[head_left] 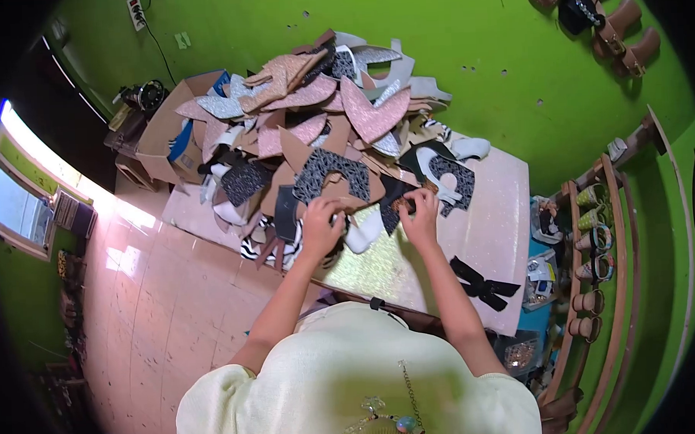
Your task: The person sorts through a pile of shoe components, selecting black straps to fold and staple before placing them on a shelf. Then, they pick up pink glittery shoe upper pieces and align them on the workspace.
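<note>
At the front of a heap of cut shoe-upper pieces, my left hand [322, 225] has its fingers curled at the lower edge of a black-and-white patterned shoe-upper piece [309, 176], which lies curved over tan pieces. To its right, my right hand [422, 217] is closed, thumb and fingers bent toward each other beside a black piece [391, 196]. Something small and brownish shows between those fingers, too small to name. Another patterned piece [460, 184] with a pale inner side lies just beyond my right hand. A white piece [363, 232] rests between both hands.
Pink glitter pieces [374, 113] top the heap, against the green wall. A cardboard box [161, 139] stands at left. Black bow-shaped straps [484, 285] lie on the pale glittery tabletop [501, 219]. Shoe racks [576, 285] and bags of small parts [541, 275] are at right.
</note>
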Motion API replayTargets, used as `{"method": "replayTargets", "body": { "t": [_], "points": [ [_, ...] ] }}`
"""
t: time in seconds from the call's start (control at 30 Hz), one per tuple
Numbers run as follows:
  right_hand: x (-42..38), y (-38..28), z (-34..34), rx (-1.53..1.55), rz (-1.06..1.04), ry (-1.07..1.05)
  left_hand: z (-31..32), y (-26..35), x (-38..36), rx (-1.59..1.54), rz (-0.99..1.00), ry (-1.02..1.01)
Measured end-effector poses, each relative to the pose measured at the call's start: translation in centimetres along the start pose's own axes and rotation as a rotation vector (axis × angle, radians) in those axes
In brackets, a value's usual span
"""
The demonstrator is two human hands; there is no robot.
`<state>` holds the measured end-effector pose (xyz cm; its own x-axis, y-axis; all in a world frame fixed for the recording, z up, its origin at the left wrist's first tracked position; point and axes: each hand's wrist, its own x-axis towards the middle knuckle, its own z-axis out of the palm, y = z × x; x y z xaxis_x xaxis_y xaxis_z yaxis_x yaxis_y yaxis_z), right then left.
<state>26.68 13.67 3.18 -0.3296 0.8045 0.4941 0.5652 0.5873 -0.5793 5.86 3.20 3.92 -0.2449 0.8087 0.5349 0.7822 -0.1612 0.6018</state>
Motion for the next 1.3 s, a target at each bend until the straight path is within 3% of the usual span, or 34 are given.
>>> {"method": "replayTargets", "body": {
  "t": [0.07, 0.13, 0.23, 0.27, 0.33, 0.53, 0.67, 0.73, 0.77, 0.97, 1.07, 1.27, 1.3],
  "points": [
    [3.6, -0.3, 2.7, 0.009, -0.061, 0.059, -0.5, -0.8, 0.2, -0.020, -0.014, -0.046],
    [6.9, -1.0, 4.8, 0.017, 0.028, 0.053, -1.2, -1.8, 0.2, -0.042, 0.029, -0.116],
    [10.9, -2.2, 7.6, -0.209, 0.332, 0.089, -2.0, -2.8, 0.2, -0.070, 0.037, -0.179],
    [12.0, -2.6, 8.0, -0.208, 0.334, 0.098, -2.4, -2.9, 0.4, -0.099, 0.036, -0.204],
    [13.6, -4.9, 7.7, -0.307, 0.589, -0.003, -2.9, -3.5, 0.7, -0.138, 0.060, -0.223],
    [15.6, -4.7, 10.5, -0.466, 0.720, 0.033, -4.3, -5.1, 1.0, -0.175, 0.063, -0.229],
    [15.4, -4.2, 10.4, -0.341, 0.755, 0.247, -5.4, -5.9, 1.9, -0.236, 0.036, -0.226],
    [14.3, -3.9, 9.4, -0.013, 0.511, 0.310, -6.1, -5.8, 3.1, -0.234, 0.039, -0.157],
    [13.5, -3.7, 8.7, -0.045, 0.241, 0.380, -6.3, -5.4, 4.3, -0.207, 0.035, -0.053],
    [12.8, -9.1, 4.3, -0.126, -0.349, 0.465, -7.9, -1.2, 8.9, 0.060, 0.166, 0.223],
    [12.4, -11.4, 3.0, -0.121, -0.501, 0.453, -8.1, 0.4, 9.9, 0.260, 0.234, 0.249],
    [12.5, -12.7, 1.5, -0.098, -0.622, 0.437, -7.8, -0.7, 10.8, 0.081, 0.226, 0.200],
    [12.7, -13.0, 1.2, -0.067, -0.639, 0.425, -8.4, -0.5, 10.8, 0.036, 0.162, 0.043]
  ]
}}
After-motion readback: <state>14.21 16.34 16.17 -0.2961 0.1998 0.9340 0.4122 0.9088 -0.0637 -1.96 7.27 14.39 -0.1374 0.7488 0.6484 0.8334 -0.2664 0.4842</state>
